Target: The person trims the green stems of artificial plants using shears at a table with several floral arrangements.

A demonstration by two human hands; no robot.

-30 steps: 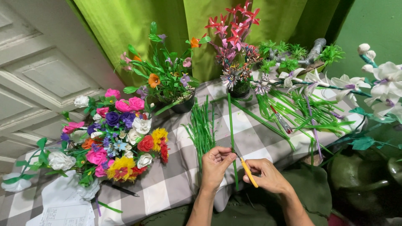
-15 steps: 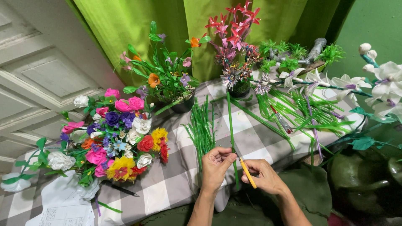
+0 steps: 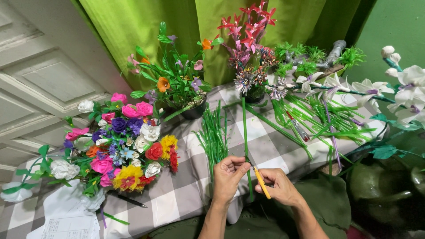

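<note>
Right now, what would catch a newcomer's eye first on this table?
Probably the colourful bouquet of pink, yellow, red and white flowers at the left of the checked tablecloth. Next, at the near edge, the left hand pinches a long green stem while the right hand holds a yellow-handled tool against it. Red star-shaped flowers rise at the back.

Both forearms rise from the bottom edge of the frame, angled toward each other. The left hand (image 3: pixel 229 173) sits lower centre, fingers curled and pinched. The right hand (image 3: pixel 278 186), just beside it, is closed in a grip, thumb on top.
</note>
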